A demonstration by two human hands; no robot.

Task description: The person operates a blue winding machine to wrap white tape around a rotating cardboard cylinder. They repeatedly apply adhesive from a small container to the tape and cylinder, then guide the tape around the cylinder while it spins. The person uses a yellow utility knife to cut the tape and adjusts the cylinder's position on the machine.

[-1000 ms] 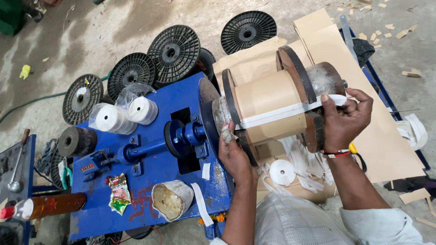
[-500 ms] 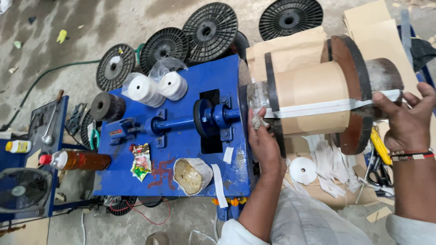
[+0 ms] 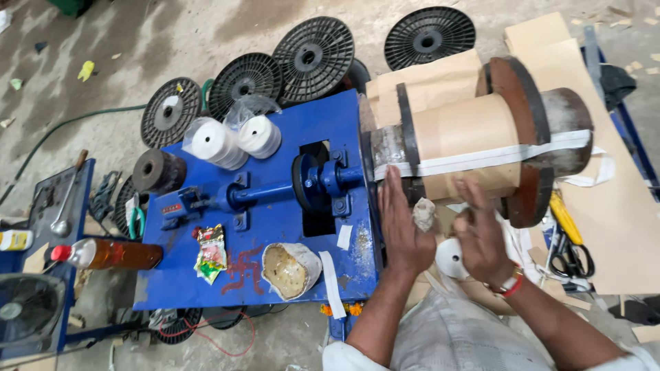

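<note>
The left hand [image 3: 402, 230] lies flat with released fingers by the drum [image 3: 474, 144], the right hand [image 3: 481, 233] pinches one wad [image 3: 423, 213]; four black spools [image 3: 313, 58] and two white rolls [image 3: 234, 141] stand behind.

On the worktop [image 3: 289, 130] the shaft [image 3: 275, 192] runs right into the paper-wrapped drum [image 3: 467, 141] — tape rolls [image 3: 230, 141] behind it, a bowl [image 3: 289, 269] in front; spools [image 3: 313, 58] lean behind on the floor — both hands [image 3: 440, 230] below the drum

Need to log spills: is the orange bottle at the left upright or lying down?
Lying down. The orange bottle rests on its side, red cap pointing left, beside the blue machine base.
</note>
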